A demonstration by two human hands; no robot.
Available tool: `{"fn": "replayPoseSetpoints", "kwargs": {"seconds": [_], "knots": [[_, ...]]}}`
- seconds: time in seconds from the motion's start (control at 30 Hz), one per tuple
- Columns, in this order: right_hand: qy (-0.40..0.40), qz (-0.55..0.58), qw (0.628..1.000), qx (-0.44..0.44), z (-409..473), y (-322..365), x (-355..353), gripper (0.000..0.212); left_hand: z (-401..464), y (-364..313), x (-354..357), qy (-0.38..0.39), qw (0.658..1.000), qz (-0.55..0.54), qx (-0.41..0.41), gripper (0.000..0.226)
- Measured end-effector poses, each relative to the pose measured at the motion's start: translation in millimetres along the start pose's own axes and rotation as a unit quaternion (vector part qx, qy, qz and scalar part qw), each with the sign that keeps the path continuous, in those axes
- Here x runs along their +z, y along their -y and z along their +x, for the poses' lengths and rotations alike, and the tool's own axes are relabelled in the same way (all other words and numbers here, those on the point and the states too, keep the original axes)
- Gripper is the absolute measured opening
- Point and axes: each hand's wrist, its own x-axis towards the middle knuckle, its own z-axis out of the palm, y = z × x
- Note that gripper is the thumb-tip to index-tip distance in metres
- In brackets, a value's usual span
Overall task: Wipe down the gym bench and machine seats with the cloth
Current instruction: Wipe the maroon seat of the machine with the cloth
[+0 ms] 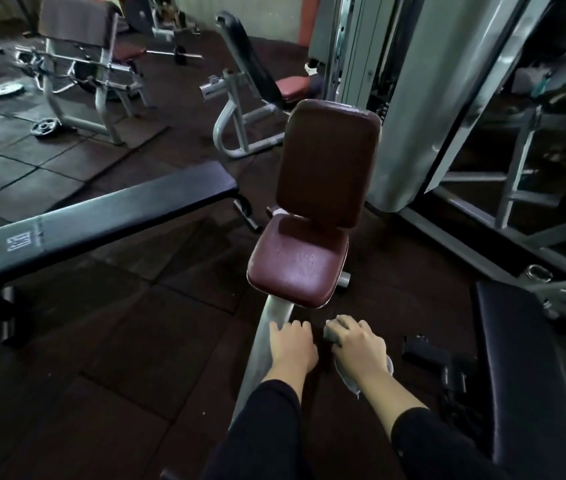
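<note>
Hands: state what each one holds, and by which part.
The right hand grips the grey cloth, bunched under the palm, with a loose end trailing by the wrist. The left hand holds nothing; it rests on the grey metal frame bar.

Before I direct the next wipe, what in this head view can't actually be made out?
- Cloth: mostly hidden under the right hand; its size and fold unreadable.
- Left hand: its fingertips blur against the grey frame post; whether they touch it is unclear.
- Dark bench on the right: cut off by the bottom edge.
- Logo on the flat bench: too small to read.
</note>
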Motion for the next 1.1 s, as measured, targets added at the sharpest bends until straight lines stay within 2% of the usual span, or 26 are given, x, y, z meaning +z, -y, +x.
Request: {"fn": "replayPoseSetpoints", "kwargs": {"seconds": [0.27,0.47,0.63,0.8,0.93,1.1], "knots": [[0.008,0.016,1.000,-0.011,128.0,-23.2,-29.3,0.038,120.7,0.6,-56.4,0.004,1.000,-0.020,-0.019,0.036],[0.031,0.018,0.998,-0.055,225.0,-47.4,-37.8,0.029,201.4,-6.2,-69.0,0.024,0.995,-0.044,-0.083,0.038],[0.066,0.022,0.987,-0.144,305.0,-79.0,-34.0,0.044,259.9,-19.4,-75.4,0.025,0.981,-0.099,-0.165,0.040],[0.124,0.091,0.967,-0.202,351.8,-107.0,-8.4,0.052,296.7,-32.1,-66.5,0.038,0.968,-0.124,-0.213,0.041],[0.159,0.133,0.958,-0.199,376.7,-119.2,30.2,0.050,324.3,-26.4,-50.9,0.044,0.966,-0.131,-0.219,0.044],[0.155,0.195,0.953,-0.173,405.3,-119.9,79.0,0.047,363.7,-8.4,-13.3,0.038,0.967,-0.130,-0.217,0.046]]}}
